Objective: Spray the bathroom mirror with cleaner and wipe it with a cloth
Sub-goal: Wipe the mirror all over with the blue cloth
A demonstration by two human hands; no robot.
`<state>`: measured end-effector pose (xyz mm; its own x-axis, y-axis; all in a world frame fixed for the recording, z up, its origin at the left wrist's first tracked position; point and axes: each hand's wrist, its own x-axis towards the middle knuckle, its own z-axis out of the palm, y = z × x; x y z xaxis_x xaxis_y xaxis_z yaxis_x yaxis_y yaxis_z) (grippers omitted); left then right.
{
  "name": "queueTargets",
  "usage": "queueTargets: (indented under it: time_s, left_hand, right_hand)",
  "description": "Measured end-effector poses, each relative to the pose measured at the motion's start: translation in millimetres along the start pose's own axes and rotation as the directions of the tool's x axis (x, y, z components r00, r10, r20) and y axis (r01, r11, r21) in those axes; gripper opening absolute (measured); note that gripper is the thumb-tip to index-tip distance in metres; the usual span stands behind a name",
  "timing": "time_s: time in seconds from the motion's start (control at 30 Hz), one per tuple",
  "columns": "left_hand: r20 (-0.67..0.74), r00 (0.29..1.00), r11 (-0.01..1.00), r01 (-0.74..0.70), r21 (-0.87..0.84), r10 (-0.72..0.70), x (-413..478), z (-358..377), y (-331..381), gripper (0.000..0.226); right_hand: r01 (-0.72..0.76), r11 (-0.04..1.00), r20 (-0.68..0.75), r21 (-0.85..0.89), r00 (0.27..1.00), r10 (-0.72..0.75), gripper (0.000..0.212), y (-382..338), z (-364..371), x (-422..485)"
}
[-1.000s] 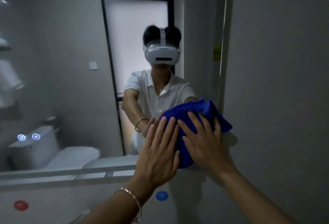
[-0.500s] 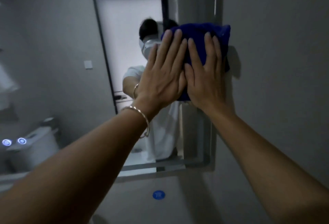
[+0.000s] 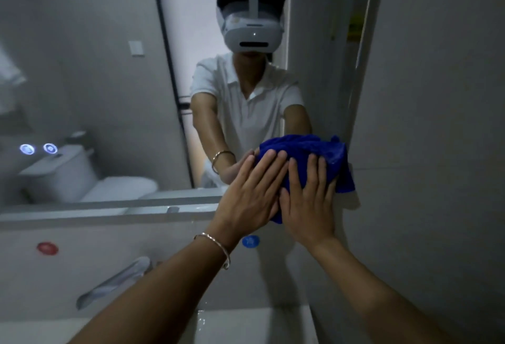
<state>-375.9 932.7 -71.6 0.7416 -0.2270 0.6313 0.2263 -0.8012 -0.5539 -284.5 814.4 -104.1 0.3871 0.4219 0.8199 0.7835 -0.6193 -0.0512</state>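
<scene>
The left hand (image 3: 250, 196) and right hand (image 3: 308, 204) lie flat, fingers straight, pressing the blue cloth (image 3: 317, 146) on the mirror (image 3: 95, 84), low by its right edge. It looks soft and light; push on its middle

no text legible, red round sticker (image 3: 47, 248) and blue round sticker (image 3: 250, 241) under the mirror (image 3: 95, 42) — markings too blurred to read

- Plain grey wall (image 3: 437, 97) on the right, dimly lit (the whole room is dusky).
- White toilet (image 3: 82, 177) at left, two small round lights (image 3: 38, 149) glowing by its tank.
- Pale frosted door (image 3: 191, 15) in a dark frame, wall switch (image 3: 135, 48) beside it.
- Red dot (image 3: 47, 248) and blue dot (image 3: 250, 241) lower down; white basin (image 3: 246, 324) at the bottom edge.
</scene>
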Motion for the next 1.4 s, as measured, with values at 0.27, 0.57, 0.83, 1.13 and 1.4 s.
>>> queueTargets:
  time_s: [0.27,0.57,0.83,1.13,1.4]
  left_hand:
    - [0.091,0.993,0.997,0.070,0.009,-0.071,-92.1,4.0,-37.5,0.060]
    - [0.209,0.955,0.977,0.198,0.073,-0.209,-199.0,-6.5,-128.2,0.060]
    - [0.231,0.896,0.925,0.363,0.113,-0.380,-313.7,-9.8,-227.4,0.065]
    - [0.247,0.879,0.913,0.385,0.135,-0.407,-463.7,-11.1,-400.7,0.063]
    - [0.279,0.746,0.796,0.579,0.176,-0.604,-552.7,-34.2,-525.2,0.065]
  right_hand:
    - [0.092,0.994,0.146,0.054,0.984,-0.099,0.060,-70.5,21.0,-20.9]
    - [0.334,0.941,0.080,-0.062,0.941,-0.329,0.073,-194.5,55.1,-13.4]
    - [0.486,0.874,0.132,-0.029,0.868,-0.478,0.094,-349.5,76.8,6.2]
    - [0.498,0.867,0.118,0.015,0.860,-0.497,0.062,-576.9,108.9,27.2]
    - [0.552,0.834,0.091,0.010,0.830,-0.550,0.073,-751.5,119.8,64.0]
